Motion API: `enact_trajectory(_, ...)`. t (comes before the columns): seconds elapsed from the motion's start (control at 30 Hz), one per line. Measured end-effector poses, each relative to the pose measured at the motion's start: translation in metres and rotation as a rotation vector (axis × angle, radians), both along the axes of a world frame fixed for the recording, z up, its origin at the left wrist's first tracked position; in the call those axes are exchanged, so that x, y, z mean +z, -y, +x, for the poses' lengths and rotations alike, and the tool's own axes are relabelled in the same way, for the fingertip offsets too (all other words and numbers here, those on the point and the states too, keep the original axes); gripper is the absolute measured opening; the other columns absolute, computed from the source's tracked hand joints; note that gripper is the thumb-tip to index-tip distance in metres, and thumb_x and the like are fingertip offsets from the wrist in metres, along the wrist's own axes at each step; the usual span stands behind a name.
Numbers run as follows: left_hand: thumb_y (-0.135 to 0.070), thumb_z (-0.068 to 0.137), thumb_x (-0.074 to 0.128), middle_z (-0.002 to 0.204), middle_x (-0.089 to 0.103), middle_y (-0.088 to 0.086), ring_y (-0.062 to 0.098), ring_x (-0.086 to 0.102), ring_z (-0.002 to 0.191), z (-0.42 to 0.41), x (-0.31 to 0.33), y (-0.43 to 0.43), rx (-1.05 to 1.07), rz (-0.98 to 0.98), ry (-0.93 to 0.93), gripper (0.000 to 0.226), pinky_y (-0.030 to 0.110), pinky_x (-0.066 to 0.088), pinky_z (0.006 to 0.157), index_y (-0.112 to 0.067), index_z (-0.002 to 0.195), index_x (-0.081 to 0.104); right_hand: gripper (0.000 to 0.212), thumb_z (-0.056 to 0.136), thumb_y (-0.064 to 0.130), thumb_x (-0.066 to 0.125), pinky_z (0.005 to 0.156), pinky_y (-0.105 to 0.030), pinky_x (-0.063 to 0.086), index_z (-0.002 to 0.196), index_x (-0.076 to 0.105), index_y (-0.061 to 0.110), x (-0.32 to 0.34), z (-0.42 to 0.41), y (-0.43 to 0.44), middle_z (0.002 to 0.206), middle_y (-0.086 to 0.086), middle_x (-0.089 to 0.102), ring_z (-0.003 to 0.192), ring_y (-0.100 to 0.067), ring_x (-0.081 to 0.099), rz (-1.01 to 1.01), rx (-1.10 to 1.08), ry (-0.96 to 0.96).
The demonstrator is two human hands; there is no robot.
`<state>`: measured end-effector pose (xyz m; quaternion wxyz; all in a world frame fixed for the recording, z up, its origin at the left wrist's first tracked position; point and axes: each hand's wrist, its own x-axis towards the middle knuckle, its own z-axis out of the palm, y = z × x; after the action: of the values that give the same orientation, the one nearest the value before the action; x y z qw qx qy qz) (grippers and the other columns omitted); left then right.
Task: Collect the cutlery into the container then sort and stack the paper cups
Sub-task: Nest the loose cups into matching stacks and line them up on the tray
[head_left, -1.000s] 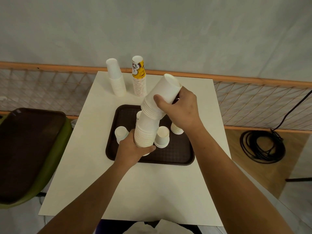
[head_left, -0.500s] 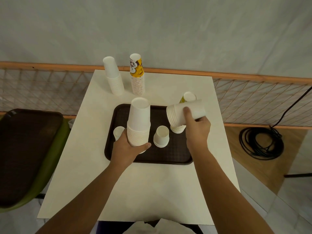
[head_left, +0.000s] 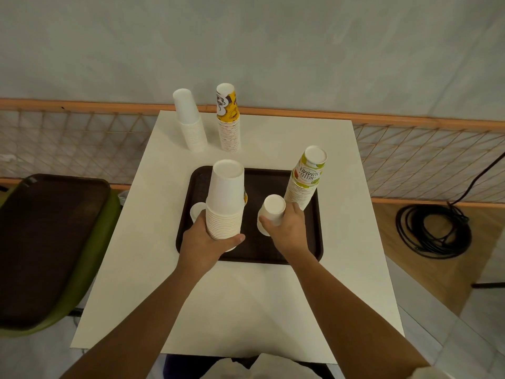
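My left hand (head_left: 207, 240) grips the bottom of a tall stack of upside-down white paper cups (head_left: 225, 198) over the left of the brown tray (head_left: 251, 260). A small white cup (head_left: 196, 212) stands just behind that hand. My right hand (head_left: 288, 228) grips a small upside-down white cup (head_left: 272, 208) on the middle of the tray. A stack of printed "Hello Summer" cups (head_left: 307, 179) stands on the tray's right side, next to my right fingers. At the table's far edge stand a white cup stack (head_left: 190, 121) and a yellow printed stack (head_left: 228, 116). No cutlery is in view.
The tray lies on a white table (head_left: 246, 310). A green chair (head_left: 90, 258) carrying a dark tray (head_left: 46, 242) stands to the left. A coil of black cable (head_left: 434, 231) lies on the floor at right. A netted fence with a wooden rail (head_left: 410, 123) runs behind the table.
My right hand pulled the upper cups off the tall stack, swung them right, then came down onto a small white cup on the tray. My left hand kept hold of the lower stack.
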<state>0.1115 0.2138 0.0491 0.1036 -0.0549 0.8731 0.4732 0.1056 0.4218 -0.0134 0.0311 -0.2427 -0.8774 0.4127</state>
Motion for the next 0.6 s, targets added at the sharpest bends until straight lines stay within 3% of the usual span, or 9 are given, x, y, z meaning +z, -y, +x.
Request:
enact_trajectory(0.2,-0.045,0.062,0.094,0.126,0.060,-0.006,0.019,0.057,0.116,0.002,0.001,-0.002,-0.011,0.020,0.018,0.095,0.043,0.056,0.097,-0.026,0.141,0.046,0.085,0.079,0.043,0.084,0.110,-0.046,0.043,0.149,0.039,0.025,-0.003,0.004,-0.004,0.147,0.001,0.049,0.136,-0.023,0.046,-0.007,0.065,0.026)
enact_trajectory(0.4,-0.046,0.062,0.094,0.123,0.060,-0.008,0.018,0.058,0.113,0.004,0.004,-0.004,-0.010,0.007,0.013,0.094,0.040,0.057,0.095,-0.027,0.140,0.046,0.086,0.082,0.030,0.082,0.113,-0.051,0.044,0.153,0.035,0.027,0.020,0.019,-0.015,0.155,0.001,0.043,0.141,-0.025,0.044,-0.032,0.106,0.029)
enact_trajectory(0.5,-0.049,0.060,0.094,0.120,0.060,-0.009,0.017,0.057,0.110,0.004,0.007,-0.006,-0.006,0.002,0.016,0.095,0.039,0.057,0.094,-0.028,0.139,0.046,0.067,0.086,0.021,0.074,0.101,-0.040,0.054,0.144,0.042,0.029,0.048,0.030,-0.018,0.142,0.004,0.050,0.129,-0.024,0.054,-0.079,0.008,-0.158)
enact_trajectory(0.6,-0.050,0.060,0.093,0.116,0.059,-0.011,0.014,0.056,0.107,0.005,0.011,-0.011,-0.006,-0.009,0.006,0.094,0.038,0.057,0.092,-0.027,0.138,0.046,0.050,0.084,0.029,0.066,0.089,-0.030,0.056,0.131,0.049,0.033,0.086,0.036,-0.010,0.128,0.010,0.055,0.116,-0.016,0.056,-0.153,-0.021,-0.393)
